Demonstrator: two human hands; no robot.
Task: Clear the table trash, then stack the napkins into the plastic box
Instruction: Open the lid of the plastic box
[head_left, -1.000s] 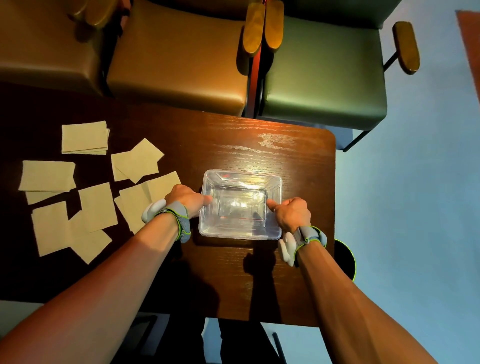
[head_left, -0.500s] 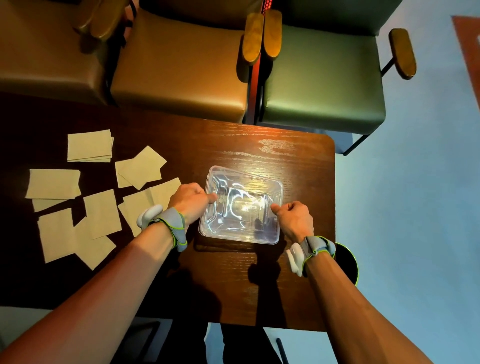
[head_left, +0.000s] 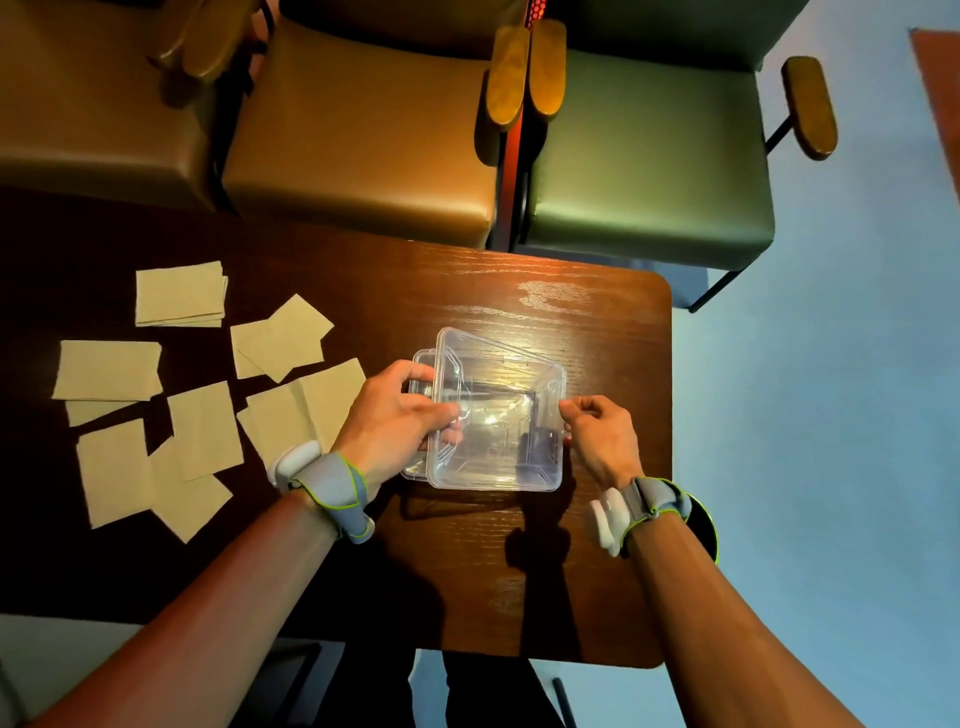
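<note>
Between my two hands, the plastic box lifts apart: my left hand grips the lid, my right hand pinches the rim. Left of my grip, napkins wait.

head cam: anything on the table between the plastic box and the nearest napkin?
Only the left hand, gripping the plastic box at its left side, with its wrist over the nearest napkin. The head view shows no other object there.

Single head view, looking steeply down, close above table
</note>
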